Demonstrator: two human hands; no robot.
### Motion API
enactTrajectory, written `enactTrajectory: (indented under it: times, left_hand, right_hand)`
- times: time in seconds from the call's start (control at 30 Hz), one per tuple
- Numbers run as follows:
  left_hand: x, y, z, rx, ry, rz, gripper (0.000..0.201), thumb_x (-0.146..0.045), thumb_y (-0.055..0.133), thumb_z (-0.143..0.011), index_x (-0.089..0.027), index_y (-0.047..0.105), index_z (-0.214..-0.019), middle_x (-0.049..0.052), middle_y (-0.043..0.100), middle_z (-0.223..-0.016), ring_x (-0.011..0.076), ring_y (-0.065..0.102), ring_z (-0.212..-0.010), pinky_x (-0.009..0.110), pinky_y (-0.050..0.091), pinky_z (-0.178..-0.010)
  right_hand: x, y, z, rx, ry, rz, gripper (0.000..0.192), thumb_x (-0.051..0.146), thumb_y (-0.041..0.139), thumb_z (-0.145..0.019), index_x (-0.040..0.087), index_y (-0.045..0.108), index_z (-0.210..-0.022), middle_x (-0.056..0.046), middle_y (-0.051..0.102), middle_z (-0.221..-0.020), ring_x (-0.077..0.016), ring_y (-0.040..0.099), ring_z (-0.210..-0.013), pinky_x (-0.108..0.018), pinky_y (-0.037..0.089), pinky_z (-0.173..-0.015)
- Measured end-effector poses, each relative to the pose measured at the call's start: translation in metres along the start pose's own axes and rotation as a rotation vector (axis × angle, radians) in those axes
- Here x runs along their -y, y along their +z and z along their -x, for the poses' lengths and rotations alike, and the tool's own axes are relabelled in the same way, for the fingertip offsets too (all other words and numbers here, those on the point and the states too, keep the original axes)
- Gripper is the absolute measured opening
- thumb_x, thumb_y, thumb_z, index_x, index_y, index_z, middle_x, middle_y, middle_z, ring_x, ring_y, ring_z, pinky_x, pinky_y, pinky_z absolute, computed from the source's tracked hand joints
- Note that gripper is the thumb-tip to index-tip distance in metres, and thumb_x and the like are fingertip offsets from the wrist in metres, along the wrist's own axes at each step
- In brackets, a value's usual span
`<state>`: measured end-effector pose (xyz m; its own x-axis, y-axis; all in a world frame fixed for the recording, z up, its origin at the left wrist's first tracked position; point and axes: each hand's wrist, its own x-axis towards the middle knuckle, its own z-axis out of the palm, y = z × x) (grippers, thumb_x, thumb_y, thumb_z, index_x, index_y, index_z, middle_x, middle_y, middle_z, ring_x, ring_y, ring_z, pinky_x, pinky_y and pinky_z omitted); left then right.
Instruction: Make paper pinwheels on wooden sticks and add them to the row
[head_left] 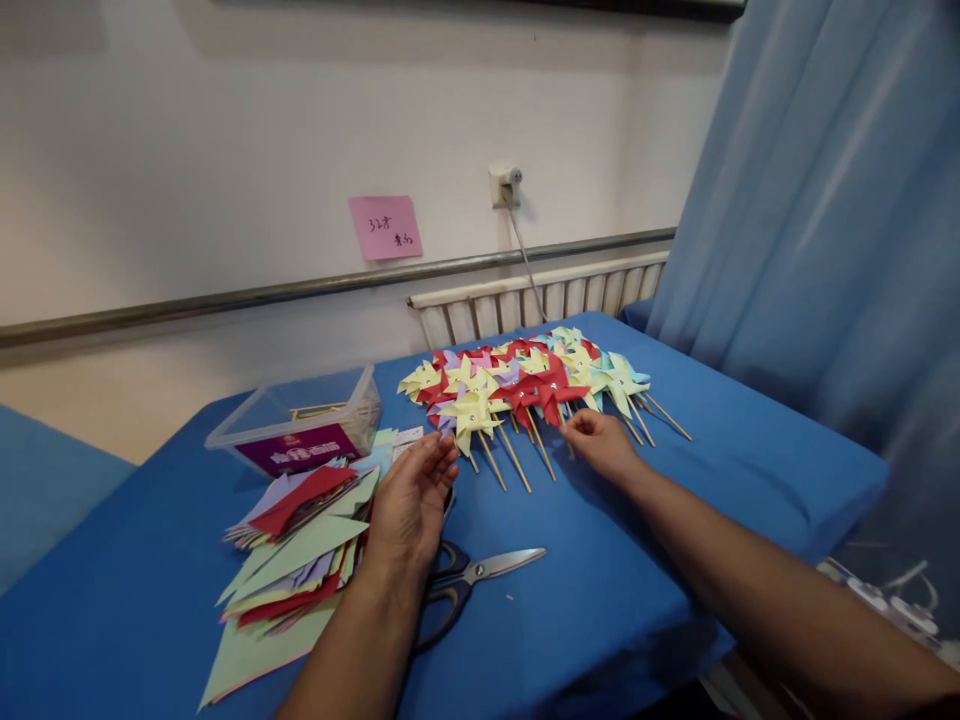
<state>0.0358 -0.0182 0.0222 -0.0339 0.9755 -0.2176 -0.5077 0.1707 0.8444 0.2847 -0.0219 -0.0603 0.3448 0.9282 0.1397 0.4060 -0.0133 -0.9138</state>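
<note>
My right hand (pixel 602 445) is closed in a pinch at the wooden stick of a red paper pinwheel (pixel 553 388), at the front of a pile of pinwheels. My left hand (pixel 415 497) hovers palm inward with loosely bent fingers and nothing visible in them. It is between the stacked coloured paper (pixel 300 560) and a yellow pinwheel (pixel 475 412). Dark-handled scissors (pixel 487 567) lie partly open on the blue cloth, their handles next to my left wrist. A dark object behind that hand is mostly hidden.
A clear plastic box (pixel 304 420) with thin sticks stands at the back left of the blue-covered table (pixel 720 470). Behind are a radiator (pixel 525 305), a wall rail (pixel 247 297) and a plugged-in cord (pixel 529 262). A blue curtain (pixel 817 250) hangs at the right.
</note>
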Motion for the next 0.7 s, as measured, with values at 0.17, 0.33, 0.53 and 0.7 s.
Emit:
enactTrajectory:
  times: [0.17, 0.33, 0.53, 0.7]
  left_hand:
    - [0.003, -0.001, 0.000, 0.043, -0.015, -0.030, 0.016, -0.015, 0.070, -0.076, -0.012, 0.070, -0.092, 0.006, 0.071, -0.084, 0.0122, 0.067, -0.070, 0.020, 0.053, -0.061]
    - [0.005, -0.003, 0.002, 0.082, -0.048, -0.057, 0.016, -0.014, 0.069, -0.077, -0.012, 0.069, -0.093, 0.005, 0.070, -0.081, 0.0117, 0.066, -0.067, 0.020, 0.053, -0.059]
    - [0.006, -0.002, 0.005, 0.114, -0.071, -0.085, 0.013, -0.013, 0.068, -0.078, -0.012, 0.068, -0.091, 0.006, 0.071, -0.081, 0.0119, 0.066, -0.067, 0.020, 0.053, -0.059]
    - [0.005, 0.000, 0.008, 0.110, -0.083, -0.080, 0.014, -0.012, 0.071, -0.075, -0.012, 0.069, -0.089, 0.006, 0.071, -0.080, 0.0123, 0.066, -0.067, 0.020, 0.052, -0.058]
  right_hand:
    - [-0.018, -0.013, -0.008, -0.029, 0.047, 0.171, 0.022, 0.037, 0.059, -0.078, 0.021, 0.060, -0.063, 0.001, 0.061, -0.057, -0.0135, 0.054, -0.053, -0.024, 0.036, -0.053]
    - [-0.014, -0.009, -0.007, -0.028, 0.075, 0.301, 0.019, 0.034, 0.060, -0.079, 0.021, 0.063, -0.065, 0.000, 0.063, -0.059, -0.0149, 0.055, -0.056, -0.026, 0.031, -0.053]
    - [-0.011, -0.013, -0.007, -0.052, 0.124, 0.374, 0.021, 0.034, 0.057, -0.082, 0.020, 0.063, -0.067, -0.001, 0.066, -0.064, -0.0144, 0.057, -0.058, -0.025, 0.031, -0.052]
    - [-0.009, -0.014, -0.005, -0.031, 0.120, 0.416, 0.019, 0.033, 0.059, -0.080, 0.020, 0.064, -0.067, -0.002, 0.067, -0.064, -0.0147, 0.058, -0.059, -0.025, 0.031, -0.052]
